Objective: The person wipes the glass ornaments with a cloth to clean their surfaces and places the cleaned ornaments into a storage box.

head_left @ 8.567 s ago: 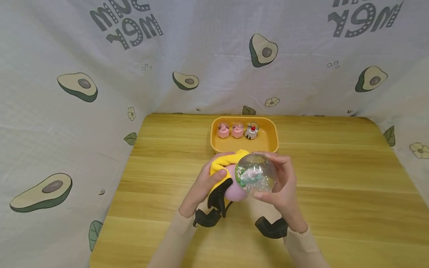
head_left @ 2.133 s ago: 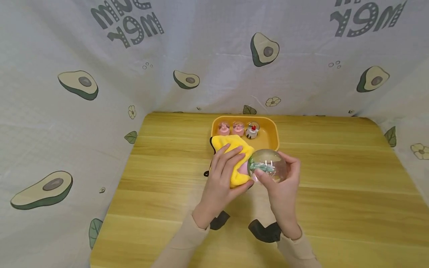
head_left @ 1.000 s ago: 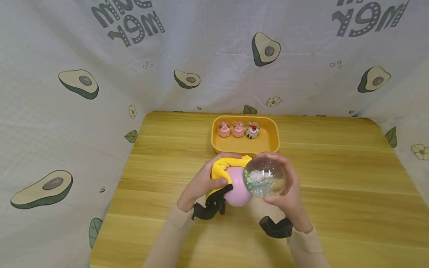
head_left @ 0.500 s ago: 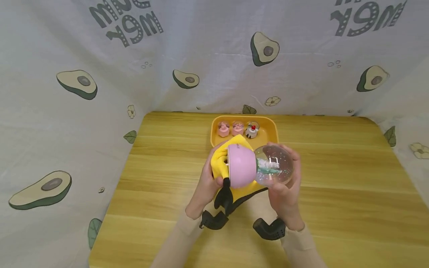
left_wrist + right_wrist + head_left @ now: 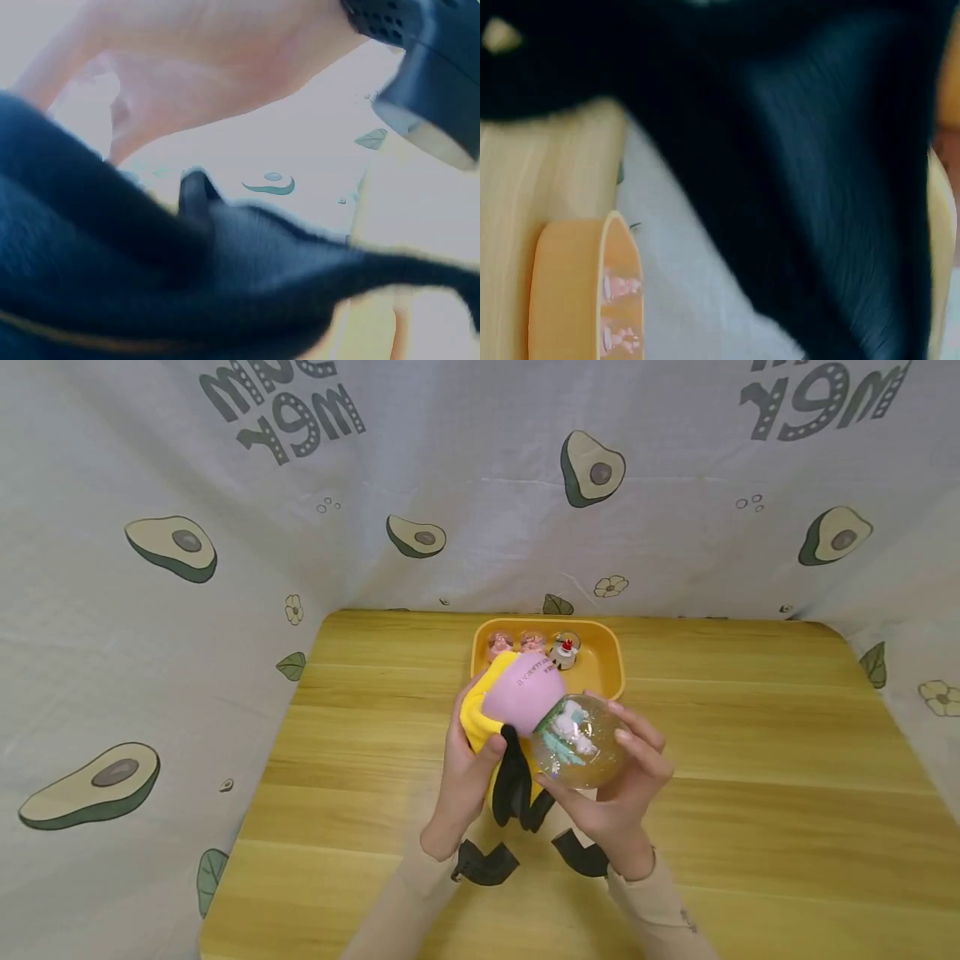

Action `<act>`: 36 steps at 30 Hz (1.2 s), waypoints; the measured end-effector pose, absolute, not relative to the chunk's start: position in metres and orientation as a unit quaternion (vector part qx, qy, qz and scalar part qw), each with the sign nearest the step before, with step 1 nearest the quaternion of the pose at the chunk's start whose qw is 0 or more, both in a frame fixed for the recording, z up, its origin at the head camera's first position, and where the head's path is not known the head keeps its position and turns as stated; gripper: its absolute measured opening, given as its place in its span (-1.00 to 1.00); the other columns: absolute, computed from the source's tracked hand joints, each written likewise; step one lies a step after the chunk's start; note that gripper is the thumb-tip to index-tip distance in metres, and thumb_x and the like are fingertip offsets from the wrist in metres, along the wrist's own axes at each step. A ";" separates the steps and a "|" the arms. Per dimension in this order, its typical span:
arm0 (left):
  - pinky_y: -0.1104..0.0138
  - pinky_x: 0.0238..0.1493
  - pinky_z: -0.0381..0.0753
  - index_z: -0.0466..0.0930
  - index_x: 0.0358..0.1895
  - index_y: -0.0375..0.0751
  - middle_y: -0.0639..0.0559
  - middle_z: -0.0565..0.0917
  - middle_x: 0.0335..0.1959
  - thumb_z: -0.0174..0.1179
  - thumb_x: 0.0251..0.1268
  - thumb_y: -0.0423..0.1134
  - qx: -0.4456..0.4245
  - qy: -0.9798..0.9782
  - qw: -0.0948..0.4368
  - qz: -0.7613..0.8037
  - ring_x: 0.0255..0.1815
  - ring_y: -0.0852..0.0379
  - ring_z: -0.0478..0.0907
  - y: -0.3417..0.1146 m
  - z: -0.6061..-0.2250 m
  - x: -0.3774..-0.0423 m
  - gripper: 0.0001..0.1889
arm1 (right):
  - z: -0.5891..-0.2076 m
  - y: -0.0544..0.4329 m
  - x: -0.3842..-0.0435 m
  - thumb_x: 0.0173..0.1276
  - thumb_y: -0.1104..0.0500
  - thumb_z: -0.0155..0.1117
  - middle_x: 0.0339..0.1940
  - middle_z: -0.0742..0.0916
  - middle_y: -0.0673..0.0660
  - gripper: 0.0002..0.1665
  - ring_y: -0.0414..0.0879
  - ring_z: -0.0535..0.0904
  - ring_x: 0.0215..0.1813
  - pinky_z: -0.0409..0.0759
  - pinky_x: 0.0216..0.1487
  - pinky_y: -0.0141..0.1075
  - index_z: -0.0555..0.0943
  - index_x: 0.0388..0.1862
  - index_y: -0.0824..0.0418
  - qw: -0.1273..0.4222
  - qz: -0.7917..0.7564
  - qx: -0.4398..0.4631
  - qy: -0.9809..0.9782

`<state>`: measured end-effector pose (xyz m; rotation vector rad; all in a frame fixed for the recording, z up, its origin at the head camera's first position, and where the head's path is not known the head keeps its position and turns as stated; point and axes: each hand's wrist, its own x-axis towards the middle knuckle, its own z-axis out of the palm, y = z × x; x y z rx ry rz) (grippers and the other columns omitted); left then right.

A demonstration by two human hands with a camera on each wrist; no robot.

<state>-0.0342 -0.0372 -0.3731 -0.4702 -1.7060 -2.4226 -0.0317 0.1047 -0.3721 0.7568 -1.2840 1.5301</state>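
Observation:
A large snow globe (image 5: 581, 743) with a pink-purple base (image 5: 523, 693) lies tilted between my hands in the head view, its clear ball toward the lower right. Small white and teal figures show inside the ball. My left hand (image 5: 467, 768) grips a yellow cloth (image 5: 480, 706) with a black underside and holds it round the base. My right hand (image 5: 622, 785) holds the clear ball between thumb and fingers. Dark cloth folds (image 5: 255, 255) cover much of the left wrist view, and the dark cloth (image 5: 802, 150) blocks most of the right wrist view.
Behind the hands, a yellow tray (image 5: 611, 664) stands on the wooden table (image 5: 750, 760). In it sit two small pink snow globes (image 5: 500, 644) and a white one with a red top (image 5: 566, 652). A curtain printed with avocados (image 5: 592, 468) hangs behind and at the sides.
The globe has been turned: its base now points to the upper left and the ball lower right. The cloth shifted from over the base to under and beside it; both hands kept their hold.

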 end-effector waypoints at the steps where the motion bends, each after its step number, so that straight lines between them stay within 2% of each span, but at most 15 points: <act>1: 0.26 0.18 0.41 0.06 0.41 -0.31 -0.18 0.32 0.25 0.21 0.03 0.34 -0.154 -0.566 0.079 -0.806 0.15 -0.04 0.34 -0.036 -0.373 -0.034 0.04 | -0.373 0.102 -0.032 -0.06 0.13 0.61 0.07 0.42 0.39 -0.19 0.21 0.46 0.13 0.47 0.16 -0.09 0.25 -0.07 0.43 0.498 0.612 0.311 -0.530; 4: 0.24 0.16 0.45 0.02 0.43 -0.26 -0.17 0.31 0.25 0.24 0.04 0.30 -0.150 -0.567 0.108 -0.803 0.14 -0.06 0.35 -0.032 -0.373 -0.033 0.02 | -0.374 0.094 -0.030 -0.05 0.10 0.61 0.06 0.43 0.37 -0.20 0.17 0.46 0.13 0.46 0.16 -0.11 0.26 -0.08 0.42 0.524 0.592 0.291 -0.539; 7: 0.21 0.14 0.47 0.01 0.43 -0.25 -0.16 0.31 0.26 0.24 0.03 0.28 -0.149 -0.578 0.143 -0.789 0.14 -0.07 0.36 -0.030 -0.373 -0.031 0.01 | -0.372 0.092 -0.025 -0.09 0.04 0.63 0.07 0.44 0.34 -0.13 0.12 0.41 0.17 0.43 0.17 -0.17 0.25 -0.07 0.43 0.521 0.596 0.248 -0.558; 17: 0.17 0.15 0.46 0.11 0.37 -0.34 -0.18 0.30 0.27 0.27 0.06 0.18 -0.193 -0.645 0.244 -0.698 0.17 -0.11 0.33 -0.037 -0.372 -0.035 -0.07 | -0.369 0.102 -0.009 -0.15 -0.02 0.65 0.14 0.44 0.29 0.08 0.12 0.34 0.18 0.38 0.13 -0.20 0.17 0.03 0.57 0.412 0.650 0.188 -0.610; 21: 0.16 0.13 0.47 0.13 0.36 -0.34 -0.18 0.32 0.25 0.27 0.06 0.18 -0.202 -0.652 0.243 -0.689 0.15 -0.11 0.34 -0.040 -0.373 -0.037 -0.08 | -0.367 0.107 -0.008 -0.14 -0.03 0.65 0.15 0.44 0.27 0.09 0.12 0.33 0.19 0.35 0.15 -0.18 0.16 0.06 0.57 0.385 0.652 0.189 -0.625; 28: 0.20 0.07 0.51 0.16 0.34 -0.35 -0.20 0.36 0.21 0.27 0.07 0.21 -0.201 -0.649 0.243 -0.692 0.11 -0.10 0.38 -0.042 -0.377 -0.038 -0.08 | -0.365 0.111 -0.010 -0.11 -0.05 0.63 0.13 0.49 0.25 0.05 0.07 0.36 0.19 0.25 0.15 -0.19 0.22 0.04 0.60 0.389 0.627 0.214 -0.640; 30: 0.19 0.07 0.51 0.17 0.34 -0.36 -0.23 0.37 0.20 0.27 0.08 0.21 -0.206 -0.659 0.249 -0.679 0.10 -0.11 0.39 -0.043 -0.378 -0.037 -0.09 | -0.363 0.114 -0.010 -0.09 -0.04 0.62 0.14 0.51 0.24 0.04 0.06 0.36 0.21 0.26 0.17 -0.21 0.24 0.05 0.61 0.386 0.625 0.221 -0.641; 36: 0.22 0.10 0.49 0.21 0.34 -0.28 -0.16 0.40 0.21 0.23 0.13 0.22 -0.219 -0.673 0.240 -0.665 0.11 -0.07 0.41 -0.052 -0.381 -0.038 -0.15 | -0.357 0.121 -0.011 -0.07 0.02 0.62 0.15 0.54 0.25 -0.09 0.06 0.40 0.20 0.39 0.14 -0.26 0.37 0.03 0.59 0.328 0.629 0.290 -0.642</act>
